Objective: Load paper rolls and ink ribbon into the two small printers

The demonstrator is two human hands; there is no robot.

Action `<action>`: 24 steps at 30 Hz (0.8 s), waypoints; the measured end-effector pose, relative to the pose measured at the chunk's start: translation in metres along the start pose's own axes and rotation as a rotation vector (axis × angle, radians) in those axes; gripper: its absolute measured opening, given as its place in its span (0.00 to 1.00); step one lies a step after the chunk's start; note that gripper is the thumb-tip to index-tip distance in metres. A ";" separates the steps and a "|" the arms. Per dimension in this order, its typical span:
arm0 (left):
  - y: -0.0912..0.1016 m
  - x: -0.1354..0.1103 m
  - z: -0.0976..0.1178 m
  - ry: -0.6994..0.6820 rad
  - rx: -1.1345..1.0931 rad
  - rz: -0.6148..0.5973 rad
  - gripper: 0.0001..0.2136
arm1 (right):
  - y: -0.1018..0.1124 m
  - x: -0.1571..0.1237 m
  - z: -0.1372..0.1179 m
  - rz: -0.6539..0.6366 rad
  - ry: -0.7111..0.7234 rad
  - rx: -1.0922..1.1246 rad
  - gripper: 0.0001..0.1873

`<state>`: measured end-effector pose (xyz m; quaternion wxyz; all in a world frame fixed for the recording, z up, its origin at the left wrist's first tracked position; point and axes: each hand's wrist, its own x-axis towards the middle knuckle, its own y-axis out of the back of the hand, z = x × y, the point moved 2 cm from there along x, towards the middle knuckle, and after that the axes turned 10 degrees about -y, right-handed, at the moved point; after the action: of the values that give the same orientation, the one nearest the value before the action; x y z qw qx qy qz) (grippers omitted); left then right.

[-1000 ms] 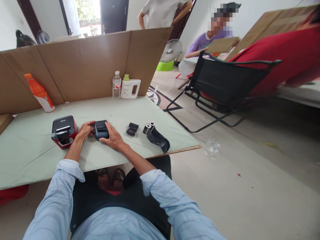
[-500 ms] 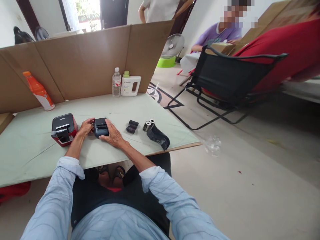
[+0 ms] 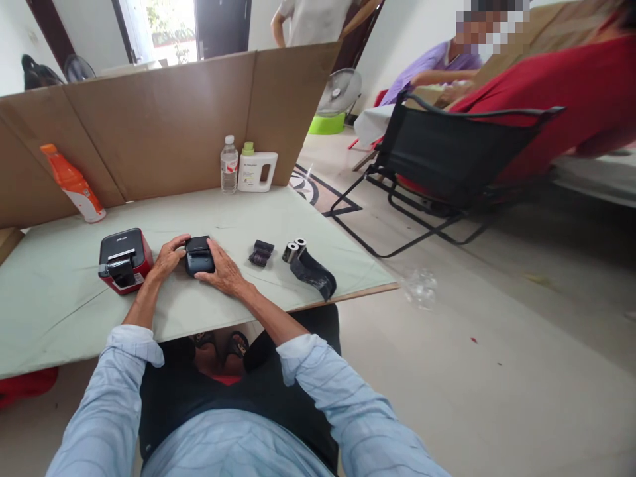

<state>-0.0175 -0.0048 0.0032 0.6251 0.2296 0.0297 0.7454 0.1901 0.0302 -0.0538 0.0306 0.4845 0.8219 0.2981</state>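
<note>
A small black portable printer (image 3: 199, 255) rests on the table between my two hands. My left hand (image 3: 170, 257) holds its left side, fingers bent around the upper corner. On the other side my right hand (image 3: 223, 268) grips the printer, with fingers along the right edge and the thumb at the front. To the left stands a larger red and black printer (image 3: 126, 260), a black strip coming out of its front. Right of my hands lie a short crumpled black strip (image 3: 261, 253) and two small rolls (image 3: 294, 249), from which a black strip (image 3: 314, 275) trails.
Along the cardboard screen (image 3: 163, 126) stand an orange bottle (image 3: 74, 183), a water bottle (image 3: 229, 165) and a white jug (image 3: 257, 171). A folding chair (image 3: 462, 146), crumpled clear plastic (image 3: 421, 288) and a fan (image 3: 340, 93) are to the right. Other people are beyond.
The view has shifted slightly. My left fingers have moved a little on the printer's left side; my right hand keeps its hold. The person in purple has moved an arm.
</note>
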 end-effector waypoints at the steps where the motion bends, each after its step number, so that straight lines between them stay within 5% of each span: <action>1: 0.001 0.000 0.000 -0.004 0.009 -0.011 0.31 | 0.000 0.000 -0.001 0.000 -0.003 0.002 0.60; 12: 0.006 -0.002 0.002 -0.065 0.053 -0.102 0.31 | 0.003 -0.001 -0.003 0.015 0.006 0.007 0.56; 24: 0.000 -0.003 0.004 0.026 -0.019 -0.032 0.30 | 0.011 -0.004 -0.008 0.139 0.056 0.141 0.39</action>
<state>-0.0158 -0.0087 0.0056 0.6386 0.2135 0.0343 0.7386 0.1984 0.0271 -0.0430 -0.0472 0.5329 0.8057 0.2542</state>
